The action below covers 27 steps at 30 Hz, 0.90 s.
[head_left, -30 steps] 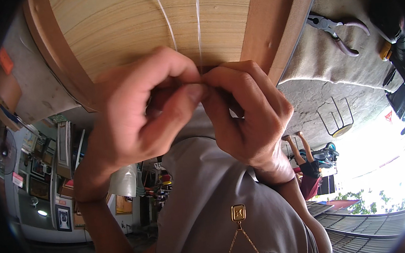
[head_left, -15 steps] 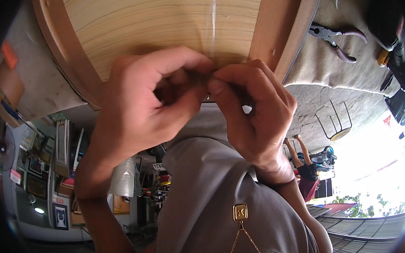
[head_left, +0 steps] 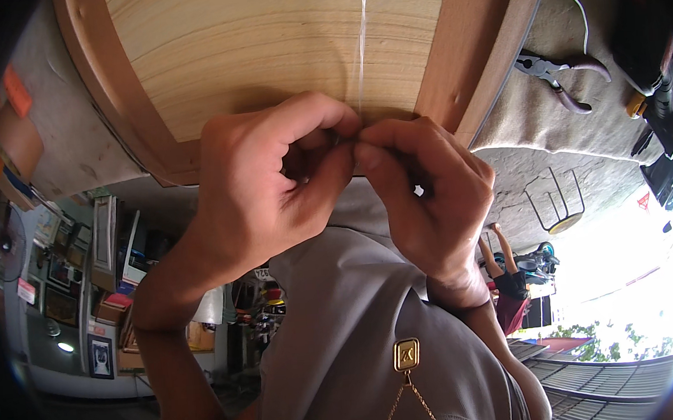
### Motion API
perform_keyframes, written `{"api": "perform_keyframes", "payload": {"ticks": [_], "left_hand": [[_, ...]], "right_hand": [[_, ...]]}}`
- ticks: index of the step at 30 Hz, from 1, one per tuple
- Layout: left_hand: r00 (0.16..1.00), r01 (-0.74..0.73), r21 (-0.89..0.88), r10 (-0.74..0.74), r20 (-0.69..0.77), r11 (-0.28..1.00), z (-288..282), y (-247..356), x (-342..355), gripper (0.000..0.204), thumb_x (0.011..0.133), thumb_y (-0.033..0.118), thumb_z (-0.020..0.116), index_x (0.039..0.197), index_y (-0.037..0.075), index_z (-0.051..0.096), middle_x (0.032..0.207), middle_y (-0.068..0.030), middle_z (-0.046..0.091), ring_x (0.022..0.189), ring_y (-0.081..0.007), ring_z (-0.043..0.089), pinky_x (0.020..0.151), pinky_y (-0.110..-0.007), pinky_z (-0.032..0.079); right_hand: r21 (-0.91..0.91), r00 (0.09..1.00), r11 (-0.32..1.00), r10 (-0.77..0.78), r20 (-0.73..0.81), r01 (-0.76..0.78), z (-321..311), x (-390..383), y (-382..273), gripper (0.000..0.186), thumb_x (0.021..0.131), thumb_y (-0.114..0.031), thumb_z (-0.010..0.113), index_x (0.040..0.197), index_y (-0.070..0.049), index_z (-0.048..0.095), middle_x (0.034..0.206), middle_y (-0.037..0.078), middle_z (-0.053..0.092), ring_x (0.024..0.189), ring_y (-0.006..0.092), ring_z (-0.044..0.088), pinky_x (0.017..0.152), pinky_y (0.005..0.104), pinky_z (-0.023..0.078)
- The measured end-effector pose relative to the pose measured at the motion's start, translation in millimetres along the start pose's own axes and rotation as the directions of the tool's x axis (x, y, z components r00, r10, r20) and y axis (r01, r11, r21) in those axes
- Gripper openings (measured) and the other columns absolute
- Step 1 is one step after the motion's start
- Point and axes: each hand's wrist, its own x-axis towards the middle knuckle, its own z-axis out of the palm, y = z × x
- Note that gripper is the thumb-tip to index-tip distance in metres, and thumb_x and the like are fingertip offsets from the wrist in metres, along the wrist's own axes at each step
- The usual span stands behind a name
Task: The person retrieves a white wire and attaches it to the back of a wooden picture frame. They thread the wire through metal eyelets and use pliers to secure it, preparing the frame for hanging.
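Before me lies a wooden-framed panel: a light, wavy-grained board [head_left: 262, 43] within a brown frame [head_left: 472, 52]. A thin, clear cord [head_left: 363, 48] runs down over the board to my fingertips. My left hand [head_left: 252, 177] is closed in a pinch at the panel's near edge, its thumb and forefinger on the cord. Against those fingertips, my right hand [head_left: 433, 195] pinches with thumb and forefinger at the same spot. The fingers hide the cord's end and whatever it is fastened to.
Pliers [head_left: 557, 77] with dark handles lie on the beige cloth [head_left: 502, 120], right of the frame. Beyond are black bags [head_left: 670, 120] and a yellow-handled tool [head_left: 636, 105]. A wire stool [head_left: 559, 206] stands on the floor, near another person's legs [head_left: 496, 253]. Shelves crowd the left.
Both hands have shifted slightly right and toward me, still pinched together. A loose length of clear cord now arcs across the frame's upper right and down beside the pliers.
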Motion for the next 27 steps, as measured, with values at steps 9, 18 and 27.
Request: {"api": "perform_keyframes", "payload": {"ticks": [9,18,27], "left_hand": [[0.896,-0.417,0.354,0.444,0.007,0.837,-4.9,-8.7,-2.0,0.018,0.071,-0.008,0.073,0.086,0.001,0.068,0.065,-0.0038,0.062,0.047,-0.0111,0.055,0.042,-0.025,0.041],[0.947,-0.317,0.218,0.321,0.015,0.923,-3.2,-6.6,-7.8,0.014,0.075,-0.009,0.069,0.086,-0.002,0.066,0.067,-0.0047,0.063,0.047,-0.0103,0.053,0.043,-0.025,0.039],[0.957,-0.289,0.187,0.285,0.050,0.939,-12.9,-3.6,-6.3,0.013,0.073,-0.006,0.071,0.084,-0.002,0.066,0.061,-0.0033,0.059,0.045,-0.0084,0.046,0.043,-0.024,0.035]], "right_hand": [[0.029,0.982,0.982,-0.185,-0.039,0.186,6.9,-6.1,11.5,0.012,0.080,0.006,0.069,0.090,0.002,0.064,0.078,0.009,0.063,0.065,0.0151,0.060,0.054,0.0268,0.046],[0.039,0.959,0.977,-0.197,-0.206,0.209,21.9,-24.5,19.0,0.046,0.074,0.009,0.075,0.114,0.003,0.053,0.092,0.012,0.070,0.065,0.0092,0.063,0.050,0.0193,0.048],[-0.062,0.907,0.956,-0.291,-0.305,0.287,40.1,-30.0,24.0,0.063,0.075,0.009,0.075,0.130,0.005,0.042,0.093,0.014,0.071,0.074,0.0138,0.069,0.055,0.0205,0.054]]}}
